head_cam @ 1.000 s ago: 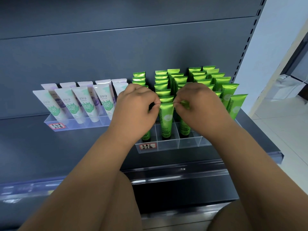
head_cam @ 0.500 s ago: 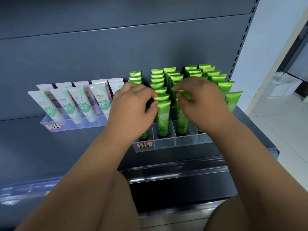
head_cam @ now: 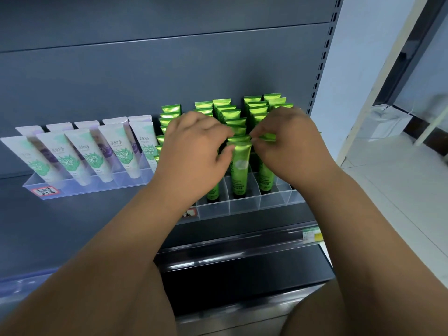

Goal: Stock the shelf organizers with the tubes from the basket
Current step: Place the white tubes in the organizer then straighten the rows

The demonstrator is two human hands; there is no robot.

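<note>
1. Right hand (head_cam: 291, 146): thumb and forefinger pinch the flat crimped end of a green tube (head_cam: 265, 177); the grip is narrow and loaded
2. The tube body runs downward from the pinch, cap end seated in a cell of the clear organizer (head_cam: 244, 206); long axis near upright, top leaning back
3. Left hand (head_cam: 194, 154): just left of the pinch, fingers curled, thumb against the neighbouring tube (head_cam: 238, 166); whether it pinches cannot be told
4. The right hand is nearer; the likely next move is straightening the tube in its row
5. Behind the grip: packed green rows. Below and in front: vacant cells, then the dark shelf (head_cam: 97, 219). Far left: white tubes (head_cam: 92, 156). The basket is not in view
</note>
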